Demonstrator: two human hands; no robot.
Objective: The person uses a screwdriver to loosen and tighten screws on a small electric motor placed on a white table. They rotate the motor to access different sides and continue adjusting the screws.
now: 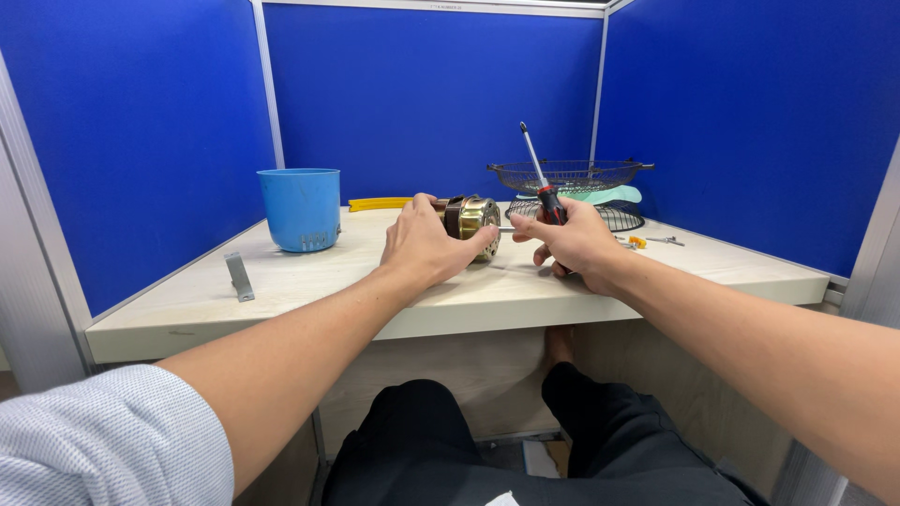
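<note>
My left hand (427, 245) grips a brass-coloured fan motor (475, 217) lying on its side on the pale wooden table (309, 281). A thin metal shaft sticks out of the motor toward my right hand (572, 245). That hand holds a red-and-black-handled screwdriver (546, 192), blade pointing up and slightly left, while its fingertips touch the end of the shaft. The two hands sit close together near the table's middle.
A blue plastic cup (301, 208) stands at the left. A small metal bracket (240, 276) lies near the left front. Wire fan guards (569, 176) with a pale green blade sit at the back right, a yellow strip (379, 202) behind the motor, small screws (652, 242) to the right. Blue partition walls surround the table.
</note>
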